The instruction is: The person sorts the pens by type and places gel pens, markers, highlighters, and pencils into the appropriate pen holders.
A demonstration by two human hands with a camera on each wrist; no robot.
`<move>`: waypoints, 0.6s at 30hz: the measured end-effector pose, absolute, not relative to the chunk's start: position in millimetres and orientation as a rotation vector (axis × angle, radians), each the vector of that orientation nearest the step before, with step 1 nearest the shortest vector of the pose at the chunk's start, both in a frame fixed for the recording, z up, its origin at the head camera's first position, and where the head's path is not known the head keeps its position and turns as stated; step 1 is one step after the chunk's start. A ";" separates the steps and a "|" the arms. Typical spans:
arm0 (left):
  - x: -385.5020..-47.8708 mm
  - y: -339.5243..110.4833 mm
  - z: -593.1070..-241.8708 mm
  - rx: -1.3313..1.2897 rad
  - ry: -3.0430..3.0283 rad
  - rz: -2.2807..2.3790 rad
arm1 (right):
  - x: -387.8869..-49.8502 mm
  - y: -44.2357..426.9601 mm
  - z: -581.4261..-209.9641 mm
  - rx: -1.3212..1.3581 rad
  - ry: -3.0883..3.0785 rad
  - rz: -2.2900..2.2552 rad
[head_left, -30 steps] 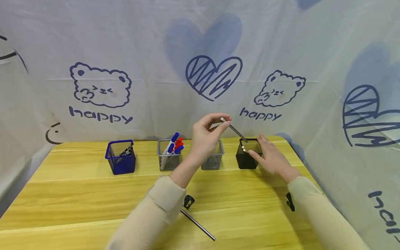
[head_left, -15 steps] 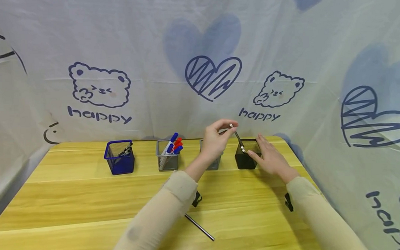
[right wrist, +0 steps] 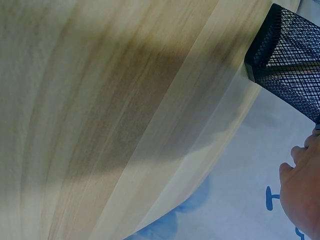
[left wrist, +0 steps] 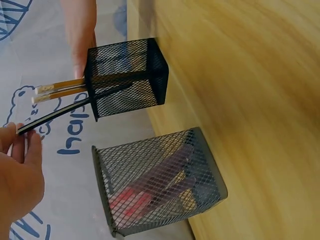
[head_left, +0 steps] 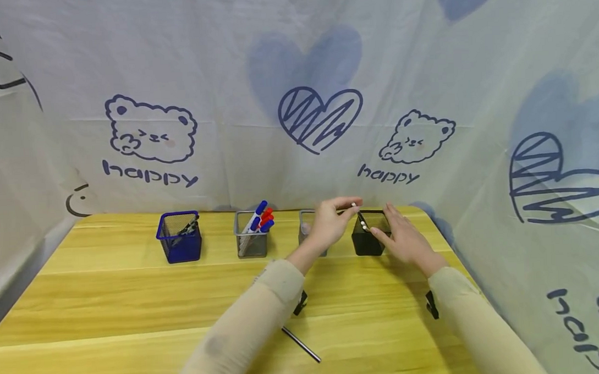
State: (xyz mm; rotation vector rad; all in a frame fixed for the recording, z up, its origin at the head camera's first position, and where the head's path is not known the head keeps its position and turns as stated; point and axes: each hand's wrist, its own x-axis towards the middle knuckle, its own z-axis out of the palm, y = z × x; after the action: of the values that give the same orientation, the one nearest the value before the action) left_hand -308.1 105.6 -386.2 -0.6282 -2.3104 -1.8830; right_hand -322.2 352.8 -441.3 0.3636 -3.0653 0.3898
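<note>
My left hand (head_left: 330, 221) pinches a dark pencil (left wrist: 52, 116) near its upper end, between thumb and fingertips. The pencil leans, and its lower part lies inside the black mesh pen holder (head_left: 367, 243). Two wood-coloured pencils (left wrist: 62, 91) with white ends stick out of that same holder in the left wrist view. My right hand (head_left: 407, 239) rests against the holder's right side with fingers extended, its thumb at the front rim. In the right wrist view, only part of the right hand (right wrist: 302, 187) shows beside the holder's rim.
Left of the black holder stands a grey mesh holder (left wrist: 160, 182) with red-ended items inside, partly covered by my left hand in the head view. Further left are another grey holder (head_left: 254, 244) with blue and red markers and a blue holder (head_left: 183, 249). A dark rod (head_left: 301, 345) lies on the table.
My left hand has moved right and down, bringing the pencil from above the rim into the black holder. My right hand has stayed at the holder.
</note>
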 end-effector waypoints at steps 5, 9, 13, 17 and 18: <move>-307.0 108.3 -391.9 -0.652 -2.447 -1.802 | -321.3 352.0 -440.8 0.367 -3.055 0.389; -307.2 108.6 -396.2 -0.668 -2.504 -1.765 | -321.3 350.5 -441.0 0.365 -3.052 0.407; -307.2 109.3 -398.8 -0.679 -2.526 -1.783 | -321.6 351.0 -442.1 0.365 -3.052 0.405; -305.8 110.5 -399.3 -0.692 -2.524 -1.799 | -321.7 352.5 -442.7 0.364 -3.052 0.401; -305.4 110.8 -399.2 -0.698 -2.522 -1.799 | -321.6 352.9 -442.8 0.361 -3.053 0.400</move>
State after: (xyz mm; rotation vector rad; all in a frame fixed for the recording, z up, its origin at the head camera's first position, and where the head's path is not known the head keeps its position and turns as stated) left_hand -305.4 110.8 -399.2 -0.6984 -2.5224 -1.7988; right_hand -321.6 352.9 -442.8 0.3613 -3.0530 0.3995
